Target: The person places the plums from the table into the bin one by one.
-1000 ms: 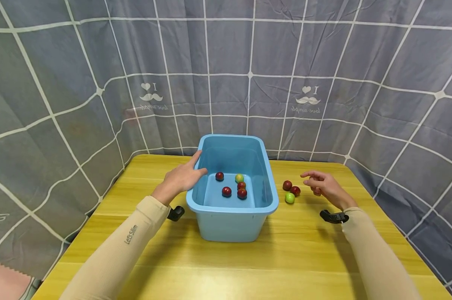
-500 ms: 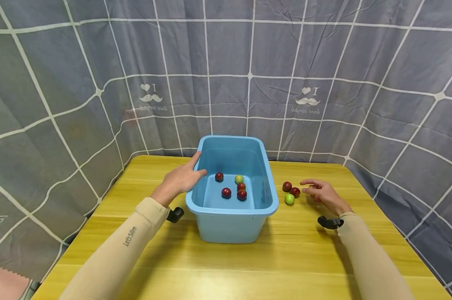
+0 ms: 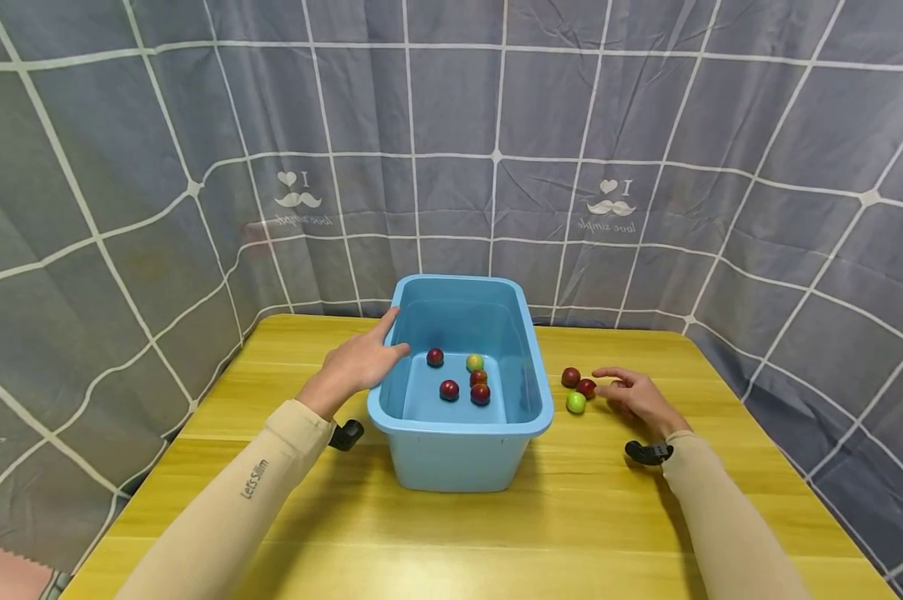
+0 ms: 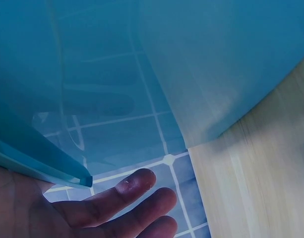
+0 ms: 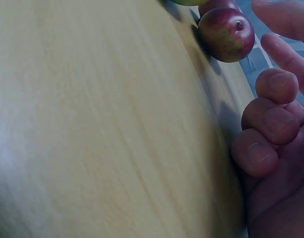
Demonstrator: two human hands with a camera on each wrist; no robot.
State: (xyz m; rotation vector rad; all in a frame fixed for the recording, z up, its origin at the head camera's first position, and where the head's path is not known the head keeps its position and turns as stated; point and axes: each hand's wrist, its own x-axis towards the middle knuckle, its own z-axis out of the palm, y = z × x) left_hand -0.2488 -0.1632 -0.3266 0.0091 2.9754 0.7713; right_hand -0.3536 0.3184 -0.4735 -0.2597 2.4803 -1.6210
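A blue plastic tub [image 3: 460, 427] stands on the table, with several red plums [image 3: 448, 390] and a yellow-green one [image 3: 474, 362] on its floor. My left hand [image 3: 357, 364] holds the tub's left rim, thumb over the inside and fingers outside; in the left wrist view those fingers [image 4: 137, 183] reach out below the rim. To the tub's right lie two red plums [image 3: 570, 377] and a green plum [image 3: 575, 402]. My right hand [image 3: 639, 400] is beside the nearer red plum [image 5: 226, 34], index finger and thumb apart, other fingers curled, holding nothing.
The yellow wooden table [image 3: 451, 550] carries everything. A grey curtain with white grid lines [image 3: 451, 200] hangs close behind the table and along both sides. Black straps [image 3: 649, 452] circle both wrists.
My right hand has moved left and down toward the loose plums, and its fingertips are now right at the nearer red one. The left hand stays on the rim.
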